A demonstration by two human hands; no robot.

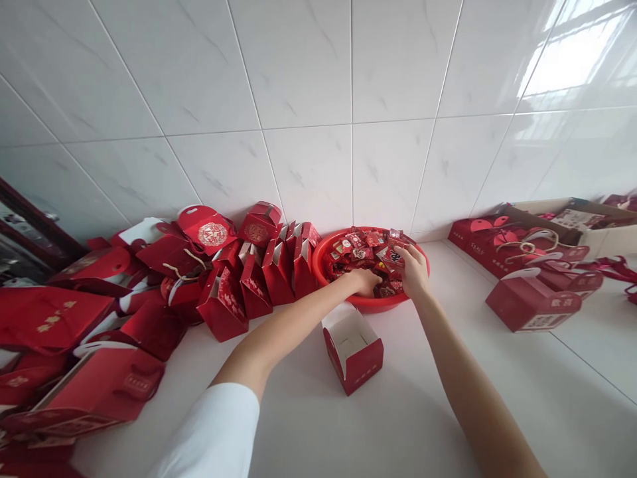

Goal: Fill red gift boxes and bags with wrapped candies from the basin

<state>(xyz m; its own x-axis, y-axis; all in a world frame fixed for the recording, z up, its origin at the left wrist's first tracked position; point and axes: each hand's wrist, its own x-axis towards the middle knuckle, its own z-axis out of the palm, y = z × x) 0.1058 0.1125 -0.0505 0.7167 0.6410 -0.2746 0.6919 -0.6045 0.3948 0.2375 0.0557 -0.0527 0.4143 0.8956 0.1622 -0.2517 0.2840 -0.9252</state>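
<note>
A round red plastic basin (368, 307) against the wall holds many small red wrapped candies (362, 253). My left hand (365, 282) reaches over its near rim, fingers curled down among the wrappers; what they grip is hidden. At the basin's right side, my right hand (415, 269) is closed on a red candy packet (394, 257) with dark print. In front of the basin stands an open red gift box (355, 355), its white inside showing and no candy visible in it.
Several red gift boxes (223, 305) crowd the left side along the wall. On the right are a folded red box (532, 302), a red carton (478, 249) with corded boxes, and a beige carton (612, 239). White tiles (308, 172) rise behind.
</note>
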